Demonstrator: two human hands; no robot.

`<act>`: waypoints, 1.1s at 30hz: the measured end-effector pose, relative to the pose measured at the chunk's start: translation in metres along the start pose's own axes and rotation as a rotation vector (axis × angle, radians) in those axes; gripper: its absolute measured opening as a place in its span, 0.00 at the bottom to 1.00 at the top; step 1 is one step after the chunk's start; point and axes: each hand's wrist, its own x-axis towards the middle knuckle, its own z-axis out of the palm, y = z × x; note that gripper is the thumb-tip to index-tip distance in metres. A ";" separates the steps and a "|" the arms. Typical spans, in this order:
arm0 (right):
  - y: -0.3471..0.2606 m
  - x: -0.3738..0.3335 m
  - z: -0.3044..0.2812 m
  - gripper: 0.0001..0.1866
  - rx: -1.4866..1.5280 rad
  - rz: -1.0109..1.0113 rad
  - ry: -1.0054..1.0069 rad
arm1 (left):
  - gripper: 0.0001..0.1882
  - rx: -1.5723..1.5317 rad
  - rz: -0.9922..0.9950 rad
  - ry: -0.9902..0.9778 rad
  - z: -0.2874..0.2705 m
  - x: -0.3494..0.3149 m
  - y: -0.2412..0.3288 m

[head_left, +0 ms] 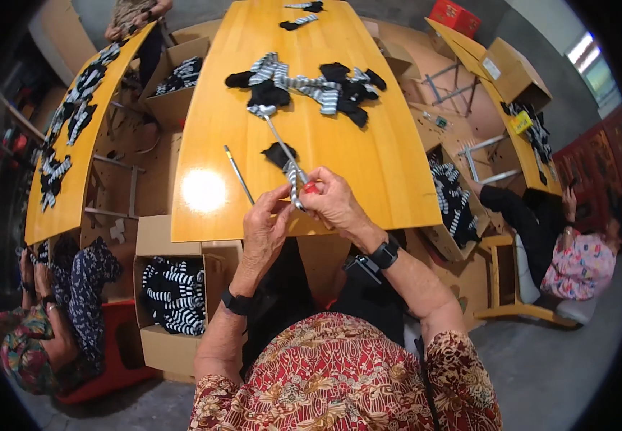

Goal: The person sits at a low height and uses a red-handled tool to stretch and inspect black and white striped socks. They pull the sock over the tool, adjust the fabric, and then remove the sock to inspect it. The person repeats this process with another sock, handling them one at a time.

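Observation:
My right hand (331,200) is closed round a long thin metal tool (275,129) with a red grip. Its shaft slants away from me over the table, ending in a pale rounded tip. A small black-and-white striped sock (287,159) lies along the shaft, its near end between my hands. My left hand (266,219) pinches at that near end, though the fingertips partly hide it. Just left of the sock, a thin rod (237,172) rests on the table, its near end by my left hand. Farther off lies a pile of striped and black socks (332,90).
The yellow table (210,144) stretches away before me. Cardboard boxes of striped socks stand at its left (174,294) and right (454,197). Side tables (120,75) carry more socks. Other people sit at left (52,323) and right (577,266); another is at the far left.

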 end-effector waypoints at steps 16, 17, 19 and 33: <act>0.012 -0.012 -0.012 0.12 0.114 0.071 -0.108 | 0.12 0.098 0.094 0.069 0.019 -0.014 -0.005; 0.012 -0.015 -0.015 0.11 0.090 0.086 -0.102 | 0.11 0.077 0.018 0.041 0.016 -0.016 -0.008; 0.013 -0.018 -0.023 0.11 0.044 0.107 -0.080 | 0.10 0.027 -0.124 -0.021 0.009 -0.013 -0.005; 0.014 0.014 -0.037 0.10 -1.003 -0.497 0.331 | 0.08 -0.329 -0.093 0.357 -0.029 0.005 -0.018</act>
